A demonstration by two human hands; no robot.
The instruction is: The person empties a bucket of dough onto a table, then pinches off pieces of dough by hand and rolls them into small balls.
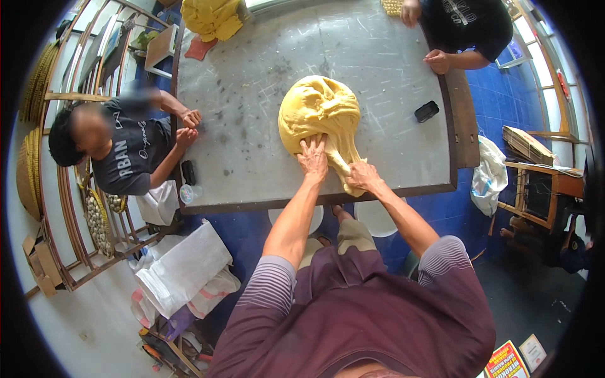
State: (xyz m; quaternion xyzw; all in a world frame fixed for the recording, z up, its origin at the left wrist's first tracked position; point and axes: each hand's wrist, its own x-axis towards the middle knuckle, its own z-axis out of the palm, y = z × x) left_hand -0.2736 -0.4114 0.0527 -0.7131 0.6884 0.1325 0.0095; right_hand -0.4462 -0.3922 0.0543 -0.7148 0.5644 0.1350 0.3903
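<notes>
My left grip (313, 157) lies spread on the near side of the dough (315, 107), which rests on the surface (391, 145). My right grip (364, 176) clenches its stretched end near the surface's edge; farther right lies a black case (427, 111).

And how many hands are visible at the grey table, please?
6. Wearer's left hand and right hand: on the yellow dough. One co-worker's two hands: left side of the table. Another co-worker's two hands: upper right. None appears hidden.
</notes>
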